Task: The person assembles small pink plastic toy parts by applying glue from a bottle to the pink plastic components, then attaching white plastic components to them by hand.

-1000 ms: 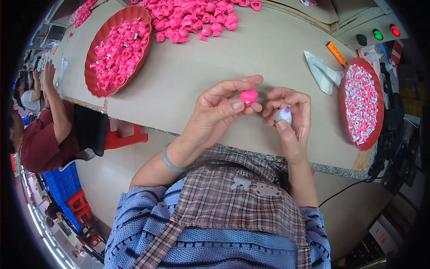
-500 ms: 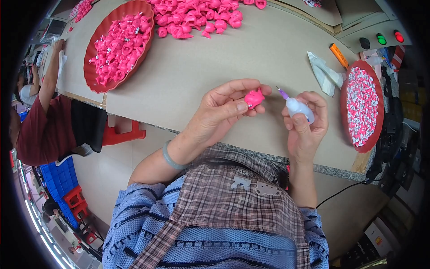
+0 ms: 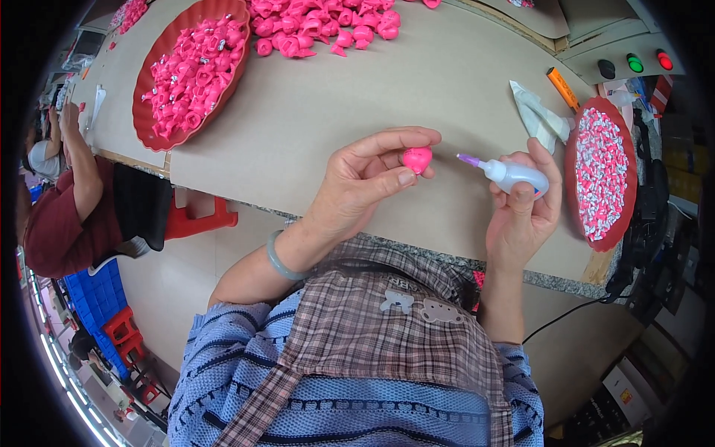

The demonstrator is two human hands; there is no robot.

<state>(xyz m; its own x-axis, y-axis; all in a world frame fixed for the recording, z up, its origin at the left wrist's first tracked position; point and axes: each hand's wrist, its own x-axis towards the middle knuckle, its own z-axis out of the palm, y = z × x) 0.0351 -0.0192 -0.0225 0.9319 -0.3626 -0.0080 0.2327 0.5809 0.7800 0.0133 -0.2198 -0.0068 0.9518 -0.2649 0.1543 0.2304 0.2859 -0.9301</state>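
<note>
Between thumb and fingers, my left hand (image 3: 372,167) pinches a small pink plastic piece (image 3: 418,160), rounded on the side that shows. My right hand (image 3: 521,197) grips a translucent squeeze bottle (image 3: 514,176) with a purple nozzle (image 3: 468,159). The bottle lies nearly level, its tip pointing left toward the pink piece, with a gap between them. Both hands are above the tabletop near its front edge. At the far left, a red scalloped tray (image 3: 141,119) holds many pink pieces with silvery bits on them. Loose pink pieces (image 3: 328,22) are heaped beside it.
On the right stands another red tray (image 3: 627,179) full of tiny pink and silver parts. Near it lie a crumpled white tissue (image 3: 538,119) and an orange marker (image 3: 562,89). Round coloured buttons (image 3: 634,62) sit on a panel behind. A person in dark red (image 3: 63,216) works at left.
The pink piece has been turned in my left fingers, showing a rounder side. My right hand has moved slightly right with the bottle, which now lies flatter.
</note>
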